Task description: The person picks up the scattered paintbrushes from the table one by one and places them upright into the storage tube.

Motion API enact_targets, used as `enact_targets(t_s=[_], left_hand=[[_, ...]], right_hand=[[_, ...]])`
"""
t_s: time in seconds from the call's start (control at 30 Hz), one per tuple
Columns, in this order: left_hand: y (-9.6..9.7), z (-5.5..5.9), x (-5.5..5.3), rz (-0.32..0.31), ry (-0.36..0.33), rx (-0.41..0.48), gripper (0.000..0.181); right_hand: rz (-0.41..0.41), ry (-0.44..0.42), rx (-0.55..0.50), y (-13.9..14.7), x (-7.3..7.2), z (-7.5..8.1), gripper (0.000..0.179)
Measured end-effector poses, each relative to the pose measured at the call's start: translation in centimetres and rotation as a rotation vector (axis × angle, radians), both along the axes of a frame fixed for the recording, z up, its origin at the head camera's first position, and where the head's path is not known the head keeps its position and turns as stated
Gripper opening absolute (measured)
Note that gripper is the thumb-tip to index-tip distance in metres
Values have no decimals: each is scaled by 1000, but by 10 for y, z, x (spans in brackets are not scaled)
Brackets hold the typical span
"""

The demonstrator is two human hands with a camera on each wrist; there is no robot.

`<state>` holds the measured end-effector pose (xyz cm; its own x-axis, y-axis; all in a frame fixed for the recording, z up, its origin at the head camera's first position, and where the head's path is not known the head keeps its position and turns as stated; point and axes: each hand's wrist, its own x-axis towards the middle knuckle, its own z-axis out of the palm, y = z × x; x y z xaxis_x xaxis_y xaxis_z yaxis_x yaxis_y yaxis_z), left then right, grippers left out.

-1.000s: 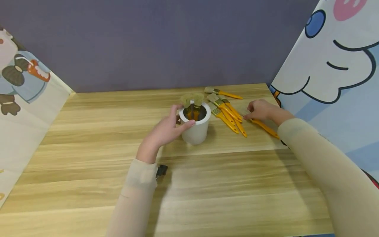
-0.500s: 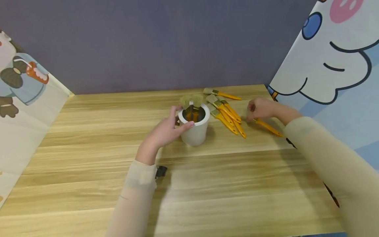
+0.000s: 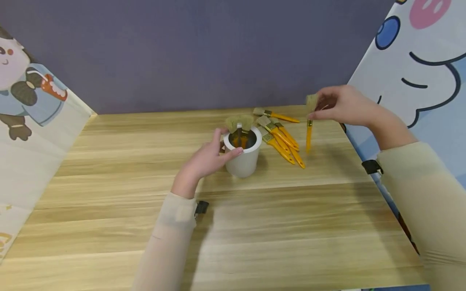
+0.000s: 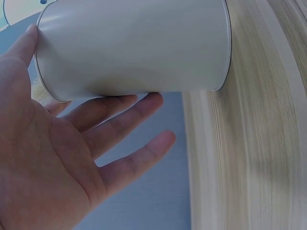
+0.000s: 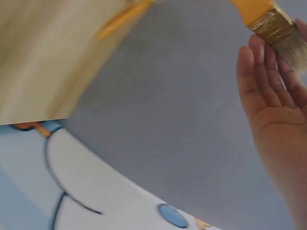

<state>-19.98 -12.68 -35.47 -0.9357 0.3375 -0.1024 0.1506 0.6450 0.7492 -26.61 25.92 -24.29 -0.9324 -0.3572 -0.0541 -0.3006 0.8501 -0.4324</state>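
My left hand (image 3: 208, 157) grips the white cylindrical cup (image 3: 243, 163), thumb on its near rim and fingers along its left side. In the left wrist view, fingers (image 4: 112, 115) touch the wall of the cup (image 4: 134, 48). Paintbrushes (image 3: 238, 121) stand in the cup, bristles up. To the right, above the table, my right hand (image 3: 347, 106) pinches a paintbrush (image 3: 309, 133) near its bristle end, the orange handle hanging down. The right wrist view shows this paintbrush (image 5: 272, 24) at the fingertips, with its gold ferrule and pale bristles.
Several orange-handled paintbrushes (image 3: 280, 139) lie in an overlapping heap right of the cup. One more paintbrush (image 3: 284, 117) lies behind them. A grey wall (image 3: 182, 60) closes off the back of the wooden table (image 3: 127, 169); printed panels (image 3: 429, 81) stand at both sides.
My right hand has lifted the paintbrush off the table at the right, raising it until its handle hangs down. My left hand and the cup have stayed in place.
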Motion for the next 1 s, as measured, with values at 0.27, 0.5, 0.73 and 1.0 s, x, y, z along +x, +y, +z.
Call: enact_targets(t_s=[0.27,0.5,0.73,1.0], left_hand=[[0,-3,-1,-3,-14,4,92],[-1,-2,-1,-9,-16,8,92],[0,-2,-3,-10,-9,11,92],[1,-3,-1,-10,-10,4,93]], right_hand=[[-10,82,-182,-23,16,39,38],[143,177,-406,-44,30,66,25],[155,165,-496,-62,33,75,28],[184,127,-500,-78,35,67,28]])
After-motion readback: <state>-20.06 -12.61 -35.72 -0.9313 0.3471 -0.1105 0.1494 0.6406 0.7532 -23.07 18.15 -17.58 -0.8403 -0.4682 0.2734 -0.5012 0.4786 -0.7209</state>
